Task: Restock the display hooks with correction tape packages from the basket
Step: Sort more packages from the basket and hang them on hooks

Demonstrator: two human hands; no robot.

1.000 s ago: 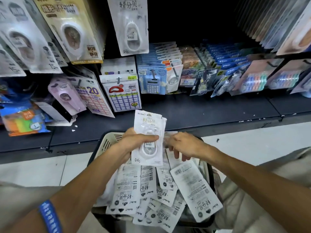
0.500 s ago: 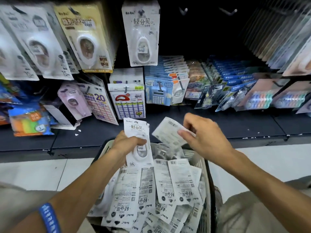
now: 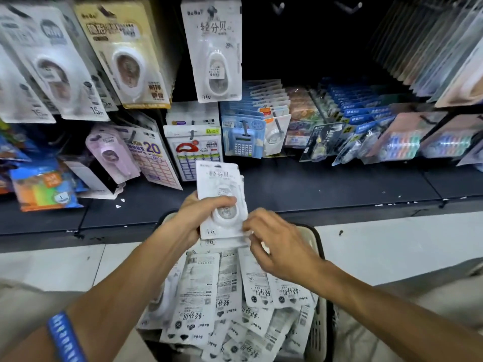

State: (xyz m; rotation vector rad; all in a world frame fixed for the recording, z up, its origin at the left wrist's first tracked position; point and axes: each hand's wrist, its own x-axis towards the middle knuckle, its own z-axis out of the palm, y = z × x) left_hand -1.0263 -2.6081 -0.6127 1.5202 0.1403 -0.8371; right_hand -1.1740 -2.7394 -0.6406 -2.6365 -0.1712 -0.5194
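My left hand [image 3: 201, 215] grips a small stack of white correction tape packages [image 3: 219, 189], held upright above the basket [image 3: 319, 327]. My right hand [image 3: 282, 249] is at the stack's lower right corner, its fingertips pinching the edge of the rearmost package, which sits a little lower than the others. The basket below is full of several more packages [image 3: 201, 291], mostly lying back side up. One matching package [image 3: 211, 48] hangs on a display hook above, straight ahead.
Two bare hooks [image 3: 278, 7] [image 3: 350, 6] stick out of the dark back panel to the right of the hung package. Other stationery packs [image 3: 125, 56] hang at left and right. A dark lower shelf [image 3: 326, 186] carries more goods. White floor tiles [image 3: 392, 244] lie below.
My right hand lifted one package out of the basket, swung it up and brought it against the stack in my left hand. The view tilted upward toward the hooks.
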